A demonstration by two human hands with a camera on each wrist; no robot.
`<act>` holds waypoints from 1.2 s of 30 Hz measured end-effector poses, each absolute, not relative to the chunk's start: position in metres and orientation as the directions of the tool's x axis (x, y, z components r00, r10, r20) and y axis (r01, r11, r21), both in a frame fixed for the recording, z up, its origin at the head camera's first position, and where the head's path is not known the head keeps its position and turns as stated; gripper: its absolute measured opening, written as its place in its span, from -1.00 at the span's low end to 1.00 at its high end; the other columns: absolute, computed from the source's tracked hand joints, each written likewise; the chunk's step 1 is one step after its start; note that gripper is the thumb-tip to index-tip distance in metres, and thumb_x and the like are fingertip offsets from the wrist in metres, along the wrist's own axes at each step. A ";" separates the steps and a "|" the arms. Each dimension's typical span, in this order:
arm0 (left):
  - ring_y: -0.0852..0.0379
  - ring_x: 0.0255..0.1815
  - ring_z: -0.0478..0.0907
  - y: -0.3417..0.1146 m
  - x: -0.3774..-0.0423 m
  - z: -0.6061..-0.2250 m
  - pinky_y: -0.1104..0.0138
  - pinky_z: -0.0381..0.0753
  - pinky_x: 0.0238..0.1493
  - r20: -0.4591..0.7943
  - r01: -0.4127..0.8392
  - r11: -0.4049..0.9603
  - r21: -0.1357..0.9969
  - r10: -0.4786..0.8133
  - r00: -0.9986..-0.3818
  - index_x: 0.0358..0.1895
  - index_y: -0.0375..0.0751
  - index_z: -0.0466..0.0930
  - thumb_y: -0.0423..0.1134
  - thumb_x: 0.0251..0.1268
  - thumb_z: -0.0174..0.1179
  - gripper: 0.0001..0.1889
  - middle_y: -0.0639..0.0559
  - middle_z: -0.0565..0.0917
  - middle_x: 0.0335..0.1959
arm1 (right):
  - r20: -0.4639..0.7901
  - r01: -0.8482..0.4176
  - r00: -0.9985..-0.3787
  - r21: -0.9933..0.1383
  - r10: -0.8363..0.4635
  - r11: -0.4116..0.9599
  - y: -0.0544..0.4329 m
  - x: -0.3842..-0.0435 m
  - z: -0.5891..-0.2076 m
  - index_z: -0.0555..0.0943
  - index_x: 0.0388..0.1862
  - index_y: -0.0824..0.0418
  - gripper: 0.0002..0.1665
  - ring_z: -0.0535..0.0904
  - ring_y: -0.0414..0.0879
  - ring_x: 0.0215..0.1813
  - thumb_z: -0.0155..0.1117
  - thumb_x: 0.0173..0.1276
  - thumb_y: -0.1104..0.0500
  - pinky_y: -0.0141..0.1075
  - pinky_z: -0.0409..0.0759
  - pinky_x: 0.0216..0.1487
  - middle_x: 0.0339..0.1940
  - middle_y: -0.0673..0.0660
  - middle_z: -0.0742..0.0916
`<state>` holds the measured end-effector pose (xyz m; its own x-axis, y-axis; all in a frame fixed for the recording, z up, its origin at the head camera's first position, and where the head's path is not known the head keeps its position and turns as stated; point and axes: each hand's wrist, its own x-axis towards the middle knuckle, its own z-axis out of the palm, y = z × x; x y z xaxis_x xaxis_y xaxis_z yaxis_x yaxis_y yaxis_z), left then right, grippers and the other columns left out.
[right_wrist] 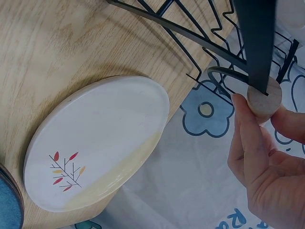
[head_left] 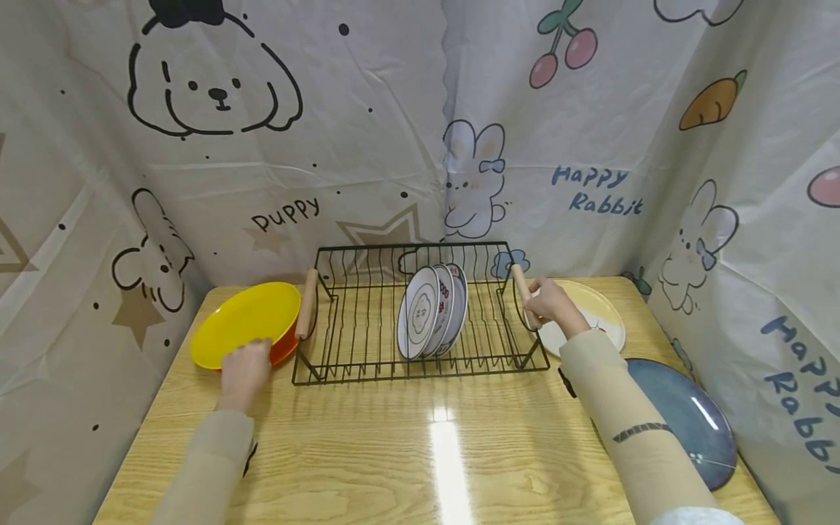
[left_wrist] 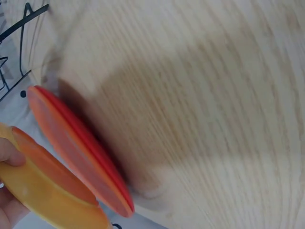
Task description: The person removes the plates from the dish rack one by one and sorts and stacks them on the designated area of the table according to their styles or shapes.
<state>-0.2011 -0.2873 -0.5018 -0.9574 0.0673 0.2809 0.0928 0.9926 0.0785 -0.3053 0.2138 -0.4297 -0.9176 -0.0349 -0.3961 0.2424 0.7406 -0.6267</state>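
My left hand (head_left: pixel 244 370) pinches the near rim of a yellow plate (head_left: pixel 246 321), tilted above a red-orange plate (head_left: pixel 285 348). In the left wrist view, the thumb lies on the yellow plate (left_wrist: pixel 47 195), which is apart from the red-orange plate (left_wrist: pixel 81 148) on the table. My right hand (head_left: pixel 554 302) grips the right wooden handle (head_left: pixel 521 284) of a black wire dish rack (head_left: pixel 367 375). The handle's round end (right_wrist: pixel 265 99) shows between thumb and fingers in the right wrist view. Several white patterned plates (head_left: pixel 418 317) stand on edge in the rack.
Right of the rack lies a white and pale-yellow plate (head_left: pixel 607 321) with a twig pattern (right_wrist: pixel 66 171). A blue plate (head_left: pixel 695 415) lies at the table's right edge, partly behind my right sleeve. A printed curtain (head_left: pixel 380 146) encloses the wooden table (head_left: pixel 367 452).
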 end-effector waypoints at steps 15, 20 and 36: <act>-0.22 -0.57 0.53 -0.286 -0.201 -0.513 -0.01 0.46 -0.63 0.172 0.078 0.995 0.064 0.066 -0.983 -0.42 -0.36 0.57 -0.54 0.13 0.05 -0.89 -0.22 0.55 -0.58 | -0.410 0.262 -0.912 -0.625 -0.023 0.736 0.213 -0.305 -0.427 0.22 0.15 0.47 -0.49 0.54 0.10 -0.22 0.00 0.23 0.33 -0.21 0.62 -0.34 -0.02 0.48 0.46; -0.24 -0.53 0.53 -0.287 -0.201 -0.515 -0.02 0.47 -0.60 0.150 0.078 0.995 0.066 0.067 -0.986 -0.37 -0.36 0.57 -0.54 0.13 0.04 -0.88 -0.23 0.56 -0.55 | -0.415 0.267 -0.910 -0.624 -0.022 0.734 0.214 -0.306 -0.427 0.22 0.15 0.47 -0.49 0.54 0.10 -0.23 0.01 0.23 0.33 -0.21 0.62 -0.35 -0.02 0.47 0.46; -0.22 -0.50 0.51 -0.287 -0.202 -0.520 -0.01 0.49 -0.57 0.123 0.130 0.988 0.088 0.118 -0.985 -0.35 -0.33 0.58 -0.29 0.06 0.27 -0.84 -0.21 0.49 -0.53 | -0.409 0.264 -0.912 -0.627 -0.021 0.733 0.215 -0.307 -0.430 0.22 0.15 0.47 -0.49 0.57 0.13 -0.19 0.01 0.23 0.32 -0.22 0.62 -0.35 -0.01 0.48 0.46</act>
<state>-0.2015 -0.2874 -0.5198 -0.9853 0.1182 0.1230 0.1295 0.9876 0.0884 -0.3069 0.2145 -0.4296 -0.9121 -0.0215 -0.4094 0.2641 0.7330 -0.6268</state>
